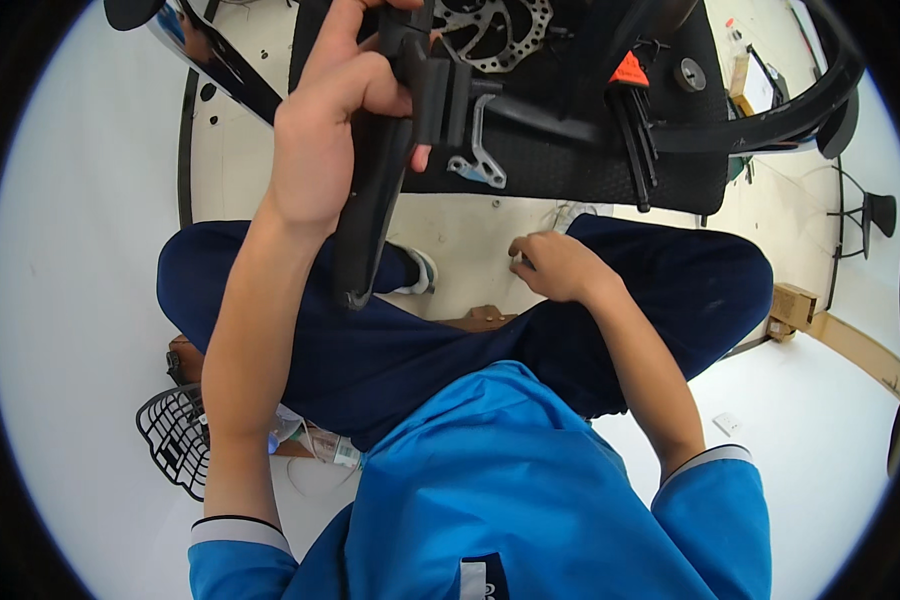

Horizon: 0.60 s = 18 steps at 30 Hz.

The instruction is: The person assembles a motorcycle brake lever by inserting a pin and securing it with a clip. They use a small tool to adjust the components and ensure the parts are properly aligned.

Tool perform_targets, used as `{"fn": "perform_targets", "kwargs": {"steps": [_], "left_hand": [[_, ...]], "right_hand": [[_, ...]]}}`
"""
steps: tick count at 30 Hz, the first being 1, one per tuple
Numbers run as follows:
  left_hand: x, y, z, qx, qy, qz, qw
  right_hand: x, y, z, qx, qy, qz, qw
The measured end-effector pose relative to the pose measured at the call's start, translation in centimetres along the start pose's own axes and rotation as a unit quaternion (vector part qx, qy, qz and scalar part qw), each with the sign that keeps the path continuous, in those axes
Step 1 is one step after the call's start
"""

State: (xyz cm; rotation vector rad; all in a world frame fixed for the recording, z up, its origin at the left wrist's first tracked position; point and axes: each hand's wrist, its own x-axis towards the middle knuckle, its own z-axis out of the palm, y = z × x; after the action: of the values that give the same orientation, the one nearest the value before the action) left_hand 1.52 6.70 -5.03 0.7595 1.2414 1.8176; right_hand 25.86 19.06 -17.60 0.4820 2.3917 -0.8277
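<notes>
My left hand is closed around a black bar-like frame part with a square clamp-like block; its tapered end points down over my lap. Some fingers are hidden behind it. My right hand hovers by my right thigh, loosely bent, with thumb and forefinger apart and nothing visible between them. Beside the block, a silver metal bracket hangs at the near edge of the black work surface. A perforated brake disc lies beyond it. Hex keys in an orange holder rest to the right.
Curved black tubing crosses the surface at the right. A round metal piece lies near the hex keys. A black wire basket stands at lower left, and cardboard boxes sit on the right. Small dark bits dot the floor at upper left.
</notes>
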Motion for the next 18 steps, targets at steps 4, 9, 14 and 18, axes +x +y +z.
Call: {"fn": "perform_targets", "kwargs": {"steps": [4, 9, 14, 18], "left_hand": [[0.1, 1.8, 0.9, -0.100, 0.031, -0.053, 0.993], [0.0, 2.6, 0.7, -0.118, 0.015, -0.055, 0.991], [0.0, 1.2, -2.3, -0.061, -0.024, -0.020, 0.998], [0.1, 0.7, -2.7, -0.113, -0.010, -0.081, 0.990]], "right_hand": [[6.2, 2.1, 3.3, 0.017, -0.075, 0.013, 0.997], [16.4, 6.3, 14.4, 0.008, -0.095, 0.080, 0.992], [20.5, 4.4, 22.4, 0.049, 0.033, 0.146, 0.988], [22.0, 5.0, 27.7, 0.063, 0.428, 0.012, 0.901]]}}
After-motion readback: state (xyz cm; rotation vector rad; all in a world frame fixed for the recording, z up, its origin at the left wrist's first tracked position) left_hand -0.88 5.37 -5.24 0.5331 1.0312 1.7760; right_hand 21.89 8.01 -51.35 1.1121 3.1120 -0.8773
